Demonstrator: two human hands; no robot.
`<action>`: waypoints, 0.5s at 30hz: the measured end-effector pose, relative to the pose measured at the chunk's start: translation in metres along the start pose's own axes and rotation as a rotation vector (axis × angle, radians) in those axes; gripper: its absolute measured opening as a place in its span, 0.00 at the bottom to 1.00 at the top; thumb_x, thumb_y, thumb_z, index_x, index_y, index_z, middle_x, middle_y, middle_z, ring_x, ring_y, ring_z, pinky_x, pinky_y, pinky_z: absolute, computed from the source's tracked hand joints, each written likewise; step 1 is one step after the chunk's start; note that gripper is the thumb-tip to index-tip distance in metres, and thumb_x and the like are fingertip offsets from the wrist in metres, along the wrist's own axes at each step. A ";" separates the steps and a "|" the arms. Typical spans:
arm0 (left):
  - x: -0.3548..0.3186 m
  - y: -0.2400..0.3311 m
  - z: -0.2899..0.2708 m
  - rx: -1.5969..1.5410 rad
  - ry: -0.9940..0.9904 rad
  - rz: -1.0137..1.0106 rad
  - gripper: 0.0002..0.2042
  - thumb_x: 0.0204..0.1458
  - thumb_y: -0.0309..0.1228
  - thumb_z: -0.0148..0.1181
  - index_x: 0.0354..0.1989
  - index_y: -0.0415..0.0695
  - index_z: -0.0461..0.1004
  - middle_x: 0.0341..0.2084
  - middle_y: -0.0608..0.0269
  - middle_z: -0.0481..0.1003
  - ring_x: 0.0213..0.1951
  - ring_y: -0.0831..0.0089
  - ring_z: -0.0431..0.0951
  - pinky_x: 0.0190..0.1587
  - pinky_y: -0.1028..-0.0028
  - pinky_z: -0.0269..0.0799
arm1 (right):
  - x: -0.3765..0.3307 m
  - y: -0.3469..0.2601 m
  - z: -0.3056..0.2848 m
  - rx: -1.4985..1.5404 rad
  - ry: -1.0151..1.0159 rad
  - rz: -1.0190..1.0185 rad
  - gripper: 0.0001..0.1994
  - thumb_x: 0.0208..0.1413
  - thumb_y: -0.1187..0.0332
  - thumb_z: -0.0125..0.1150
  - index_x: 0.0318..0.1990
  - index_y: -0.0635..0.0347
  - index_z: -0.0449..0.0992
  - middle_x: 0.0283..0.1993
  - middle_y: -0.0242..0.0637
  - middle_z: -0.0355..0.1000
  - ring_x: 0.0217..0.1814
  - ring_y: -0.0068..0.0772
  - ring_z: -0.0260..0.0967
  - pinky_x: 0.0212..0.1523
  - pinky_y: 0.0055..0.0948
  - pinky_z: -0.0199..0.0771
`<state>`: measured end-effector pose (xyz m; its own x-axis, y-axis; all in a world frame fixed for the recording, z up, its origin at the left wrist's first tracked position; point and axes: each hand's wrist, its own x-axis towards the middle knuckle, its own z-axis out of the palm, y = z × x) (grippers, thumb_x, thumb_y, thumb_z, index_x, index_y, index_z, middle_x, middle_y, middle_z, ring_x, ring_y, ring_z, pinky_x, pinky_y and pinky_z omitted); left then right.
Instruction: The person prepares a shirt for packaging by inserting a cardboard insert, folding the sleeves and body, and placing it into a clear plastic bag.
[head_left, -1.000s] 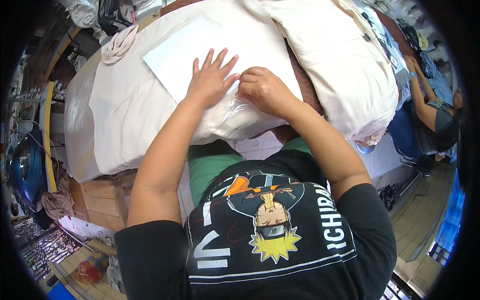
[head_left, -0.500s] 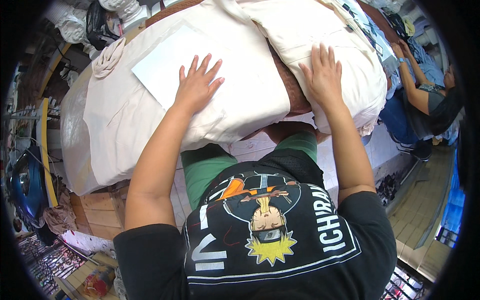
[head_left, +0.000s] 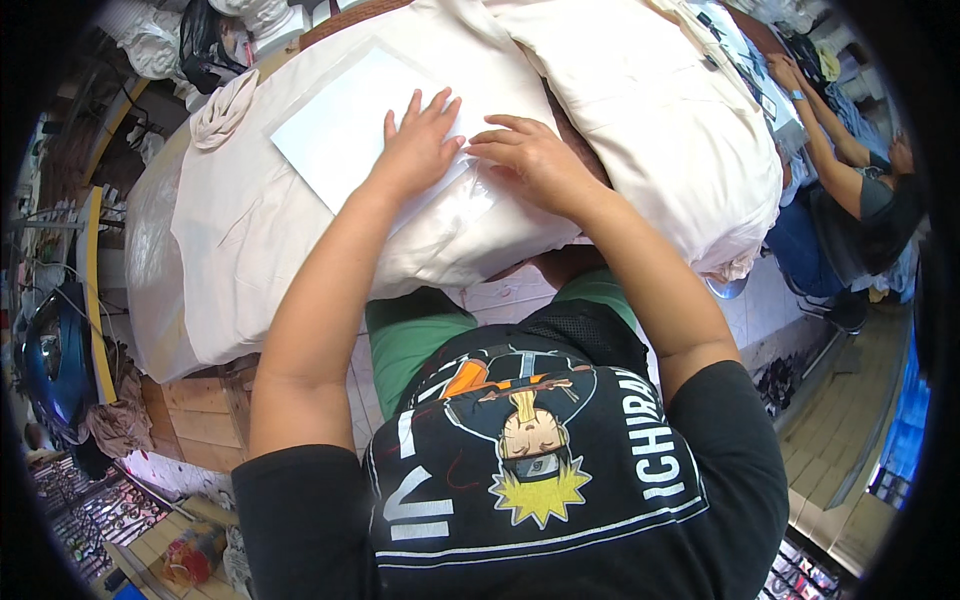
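Observation:
A pale white sheet (head_left: 335,130) lies at a slant on cream cloth (head_left: 240,230) spread over the table. Clear plastic film (head_left: 465,205) shows around the sheet and shines under my hands. My left hand (head_left: 415,150) rests on the sheet's right part with its fingers spread. Close beside it, my right hand (head_left: 535,165) reaches left over the film, holding nothing I can see. Its fingers are stretched and slightly apart, with the index fingertip near my left thumb; the thumb side is partly hidden. A second cream cloth (head_left: 670,120) is heaped to the right.
A twisted cream cloth strip (head_left: 225,110) lies at the table's left end. Between the two cloths a strip of brown tabletop (head_left: 570,130) shows. At the far right sits another person (head_left: 840,200), arms over blue cloth. White busts (head_left: 145,40) stand at the back left.
My right hand has left the right-hand cloth and moved left, beside my left hand. My left hand has shifted slightly right and away from me.

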<state>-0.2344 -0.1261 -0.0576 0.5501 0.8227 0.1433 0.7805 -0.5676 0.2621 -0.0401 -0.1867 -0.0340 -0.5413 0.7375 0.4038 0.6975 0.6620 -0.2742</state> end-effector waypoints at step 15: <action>-0.003 0.009 0.016 0.092 -0.002 -0.010 0.28 0.58 0.52 0.39 0.65 0.54 0.54 0.66 0.63 0.49 0.67 0.55 0.43 0.63 0.45 0.36 | -0.008 0.001 -0.003 -0.094 0.085 -0.088 0.03 0.41 0.71 0.60 0.26 0.55 0.75 0.30 0.31 0.71 0.44 0.32 0.67 0.60 0.41 0.59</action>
<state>-0.2243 -0.1347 -0.0710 0.5428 0.8283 0.1393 0.8099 -0.5601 0.1743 -0.0340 -0.1920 -0.0352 -0.5633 0.6607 0.4962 0.6924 0.7051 -0.1528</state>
